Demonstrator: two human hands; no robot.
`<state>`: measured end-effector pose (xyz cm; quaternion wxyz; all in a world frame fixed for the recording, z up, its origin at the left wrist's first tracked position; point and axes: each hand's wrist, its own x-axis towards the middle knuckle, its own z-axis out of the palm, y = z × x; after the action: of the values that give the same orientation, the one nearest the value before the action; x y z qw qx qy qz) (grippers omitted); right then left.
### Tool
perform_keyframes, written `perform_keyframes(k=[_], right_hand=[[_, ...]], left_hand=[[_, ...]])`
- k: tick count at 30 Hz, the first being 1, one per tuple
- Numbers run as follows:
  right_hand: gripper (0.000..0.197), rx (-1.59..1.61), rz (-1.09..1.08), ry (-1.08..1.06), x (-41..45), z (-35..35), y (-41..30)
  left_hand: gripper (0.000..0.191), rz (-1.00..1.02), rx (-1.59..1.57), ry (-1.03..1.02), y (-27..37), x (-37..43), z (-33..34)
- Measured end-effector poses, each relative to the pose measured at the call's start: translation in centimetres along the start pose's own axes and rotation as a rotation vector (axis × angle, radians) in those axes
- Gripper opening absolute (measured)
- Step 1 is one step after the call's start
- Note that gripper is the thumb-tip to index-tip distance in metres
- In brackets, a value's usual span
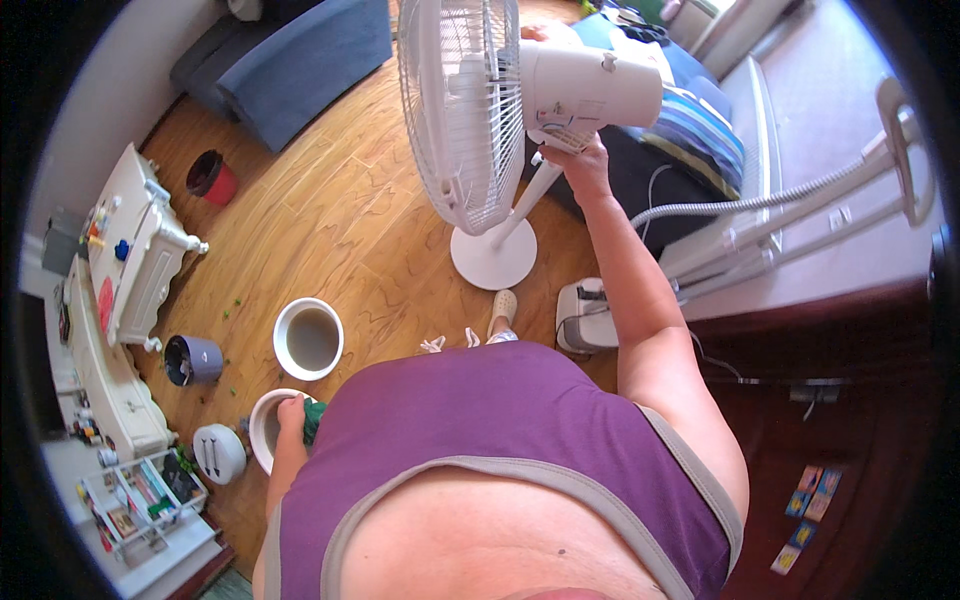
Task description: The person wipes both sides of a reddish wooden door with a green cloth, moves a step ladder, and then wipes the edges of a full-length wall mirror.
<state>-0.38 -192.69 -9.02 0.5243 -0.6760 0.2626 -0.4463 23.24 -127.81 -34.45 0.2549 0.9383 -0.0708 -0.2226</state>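
A white pedestal fan [525,97] stands before me on its round base, its caged head turned sideways. My right hand [583,166] grips the underside of the motor housing, where the neck meets it. Low on the left, my left hand [293,412] holds a dark green cloth [313,420] beside the rim of a white bucket [259,431]; the cloth is partly hidden by my purple top. Another white bucket [281,339], with murky liquid in it, stands on the wooden floor just ahead of that one.
A garment steamer [586,315] with a grey hose stands right of the fan, near a bed. Left are a purple bin [202,360], a red bin [217,182], a round white stool [225,452], white cabinets [150,277] and a shelf cart [135,499]. A blue sofa [300,75] stands behind.
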Motion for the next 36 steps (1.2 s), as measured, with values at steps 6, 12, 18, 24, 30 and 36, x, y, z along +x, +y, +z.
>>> perform_keyframes(k=[6, 12, 18, 24, 30, 36], right_hand=[[0.045, 0.123, 0.092, -0.182, 9.9, -0.7, 3.6], [0.048, 0.144, 0.222, -0.321, 16.3, -0.8, 6.5], [0.047, 0.047, 0.232, -0.430, 20.9, -1.5, 7.2], [0.047, 0.093, 0.194, -0.609, 23.4, -4.1, 5.8], [0.047, 0.043, 0.282, -0.680, 25.3, -7.4, 5.7], [0.052, -0.007, 0.304, -0.656, 25.9, -10.6, 9.5]], left_hand=[[0.044, -0.218, 0.189, 0.078, 4.4, -2.8, 3.6], [0.042, -0.129, 0.097, 0.125, 15.8, -3.5, 7.0], [0.037, -0.073, -0.009, 0.189, 26.7, -2.8, 8.5], [0.037, -0.085, 0.002, 0.201, 28.8, -4.6, 10.0], [0.034, -0.223, 0.077, 0.155, 27.1, -4.8, 9.1], [0.037, -0.174, 0.152, 0.149, 26.2, -3.4, 8.1]])
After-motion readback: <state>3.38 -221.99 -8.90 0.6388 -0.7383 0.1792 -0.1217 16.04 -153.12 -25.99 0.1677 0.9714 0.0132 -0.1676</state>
